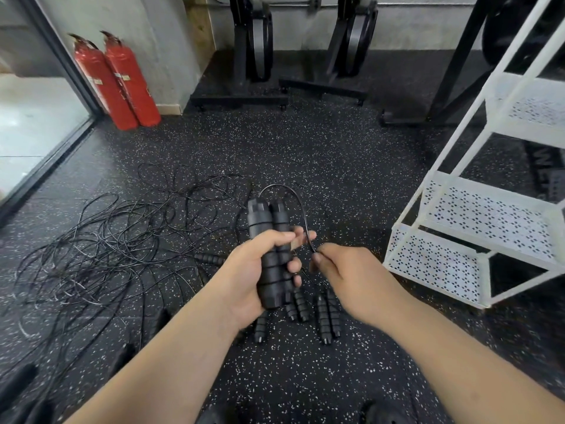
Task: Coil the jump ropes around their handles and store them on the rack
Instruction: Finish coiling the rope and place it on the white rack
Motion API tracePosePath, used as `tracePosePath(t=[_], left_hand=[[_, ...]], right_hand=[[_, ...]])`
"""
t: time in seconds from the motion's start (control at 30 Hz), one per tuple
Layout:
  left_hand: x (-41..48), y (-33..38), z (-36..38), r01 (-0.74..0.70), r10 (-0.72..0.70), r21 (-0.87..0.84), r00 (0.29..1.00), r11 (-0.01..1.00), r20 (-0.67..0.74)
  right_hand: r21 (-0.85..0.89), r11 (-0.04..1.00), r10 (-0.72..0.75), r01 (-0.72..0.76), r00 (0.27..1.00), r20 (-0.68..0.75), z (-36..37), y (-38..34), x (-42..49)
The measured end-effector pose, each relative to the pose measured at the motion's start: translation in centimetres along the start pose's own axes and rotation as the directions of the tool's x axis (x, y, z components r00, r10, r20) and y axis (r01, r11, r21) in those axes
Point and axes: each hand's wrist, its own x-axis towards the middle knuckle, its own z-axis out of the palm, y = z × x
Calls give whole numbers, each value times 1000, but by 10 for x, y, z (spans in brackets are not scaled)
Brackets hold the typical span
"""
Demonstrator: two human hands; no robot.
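The left grip [249, 275] curls round a pair of black handles [269, 228], upright above the speckled floor [305, 148]. The right grip [345, 276] pinches the cord [298, 199] arcing off their tops. To the left sprawls a tangle of ropes [107, 240] — too blurred to count. More handles [327, 316] lie beneath, partly hidden by the hands. The white rack [458, 215] stands to the right, cut off by the edge — two red extinguishers [119, 81] stand far left.

**Head cam: single wide-angle view**

Worn on the head, facing forward and down at the floor [305, 148]. Positioned left of the white rack [489, 215], near it. Left hand [253, 270] and right hand [351, 280] very close, mid-frame.
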Motion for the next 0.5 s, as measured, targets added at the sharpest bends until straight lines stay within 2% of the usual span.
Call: tracePosePath(t=[0.13, 0.27, 0.37, 0.43, 0.5], left_hand=[[1, 0, -4, 6, -8, 36, 999, 999, 36], [4, 6, -11, -53, 51, -58, 998, 997, -25], [6, 28, -26, -214, 178, -186, 965, 959, -193], [4, 46, -39, -338, 240, -266, 910, 903, -338], [2, 55, -48, -404, 277, -275, 873, 873, -402]], right_hand=[[44, 999, -8, 8, 1000, -2, 1, -2, 1], [52, 998, -45, 42, 997, 65, -7, -2, 0], [-7, 999, -39, 40, 994, 104, -24, 3, 1], [-51, 998, -36, 38, 999, 41, -35, 12, 3], [-53, 998, -49, 46, 997, -57, -42, 18, 5]])
